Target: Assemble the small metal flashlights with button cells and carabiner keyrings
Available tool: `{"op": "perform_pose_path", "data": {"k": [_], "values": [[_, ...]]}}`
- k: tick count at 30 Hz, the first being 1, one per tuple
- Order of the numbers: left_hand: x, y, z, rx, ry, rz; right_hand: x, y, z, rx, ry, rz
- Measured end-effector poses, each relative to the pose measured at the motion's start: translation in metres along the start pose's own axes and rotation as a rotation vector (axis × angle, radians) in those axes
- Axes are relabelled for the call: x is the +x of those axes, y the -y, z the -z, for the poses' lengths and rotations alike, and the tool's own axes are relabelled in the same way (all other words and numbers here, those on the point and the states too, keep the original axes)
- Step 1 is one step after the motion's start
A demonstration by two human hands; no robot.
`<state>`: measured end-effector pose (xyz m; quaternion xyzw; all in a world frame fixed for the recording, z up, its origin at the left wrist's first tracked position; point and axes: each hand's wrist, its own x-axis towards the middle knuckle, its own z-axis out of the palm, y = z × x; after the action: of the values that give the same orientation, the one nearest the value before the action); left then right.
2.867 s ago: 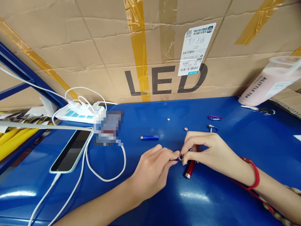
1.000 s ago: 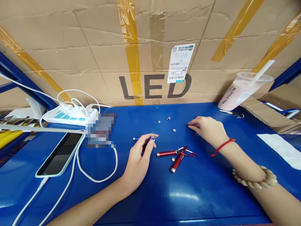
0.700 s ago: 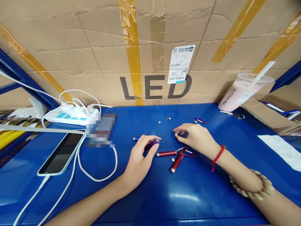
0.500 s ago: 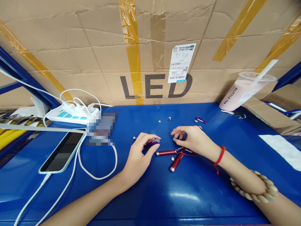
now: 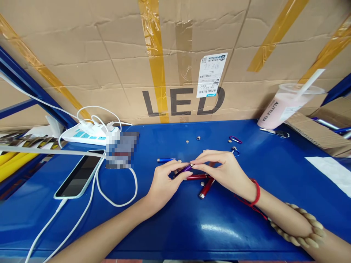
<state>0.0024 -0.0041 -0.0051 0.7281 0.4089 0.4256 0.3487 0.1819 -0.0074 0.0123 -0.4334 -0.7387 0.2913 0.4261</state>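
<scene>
My left hand is closed around a small purple flashlight tube above the table, its silver end facing right. At that end, the thumb and fingers of my right hand are pinched together; whatever sits between them is too small or hidden to tell. Two red flashlights lie just below the hands, partly covered by my right hand. Next to them is a button cell. A blue flashlight tube rests behind my left hand, with another small round cell by its right end.
Farther back lie a silver cap, a button cell, a purple carabiner and a blue carabiner. At left are a phone, white cables and a power strip. A drink cup leans at right before a cardboard box.
My right hand has moved left and its fingertips now meet the end of the purple tube. My left hand has tilted the tube slightly. The blue flashlight tube shows more fully.
</scene>
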Motion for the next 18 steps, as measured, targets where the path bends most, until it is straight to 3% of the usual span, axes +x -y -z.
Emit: {"op": "perform_pose_path", "data": {"k": [7, 12, 18], "values": [[-0.0013, -0.0031, 0.0011, -0.006, -0.044, 0.050, 0.0017, 0.0037, 0.0016, 0.029, -0.005, -0.054], [-0.0021, -0.0038, 0.0013, 0.007, -0.037, 0.049, 0.0016, 0.0040, 0.0042, 0.068, 0.106, -0.102], [-0.0027, -0.0001, 0.0015, 0.016, -0.037, 0.044, -0.0002, -0.0007, 0.0033, -0.078, 0.172, 0.018]]}}
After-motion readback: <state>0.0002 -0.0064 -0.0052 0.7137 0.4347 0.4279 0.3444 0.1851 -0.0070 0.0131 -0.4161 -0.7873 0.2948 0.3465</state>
